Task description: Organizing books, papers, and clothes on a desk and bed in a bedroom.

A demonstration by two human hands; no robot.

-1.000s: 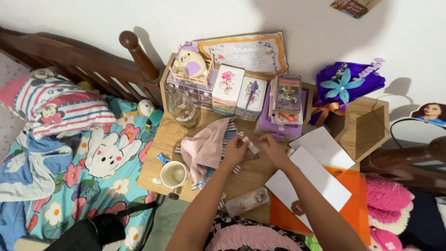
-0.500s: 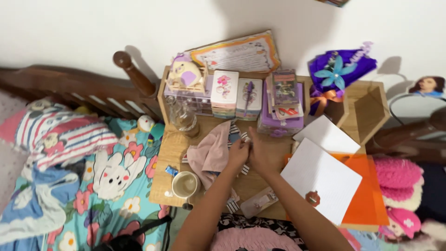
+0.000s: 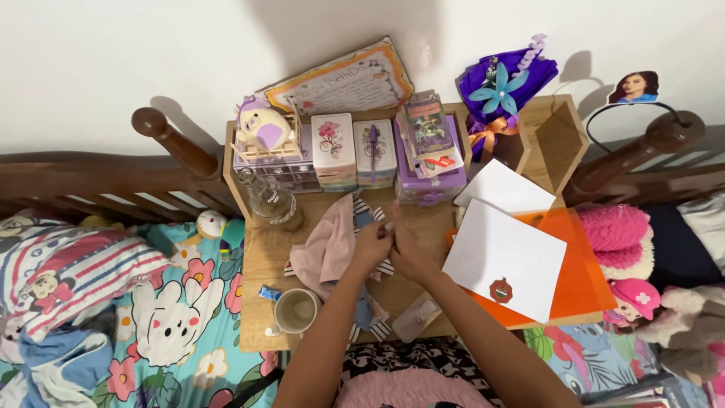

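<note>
Both hands' fingers (image 3: 387,230) pinch together on a small white piece (image 3: 390,225) above the pink cloth (image 3: 326,245).

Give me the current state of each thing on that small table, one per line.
left hand: closed on a small white piece, against the right hand
right hand: pinching the same piece
small white piece: held between both hands
mug: upright
glass bottle: upright
pink cloth: crumpled
white sheet: flat on the orange folder

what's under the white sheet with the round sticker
An orange sheet lies under the white sheet, showing at its right and lower edges, on the wooden table. Anything else beneath the white sheet is covered.
</note>
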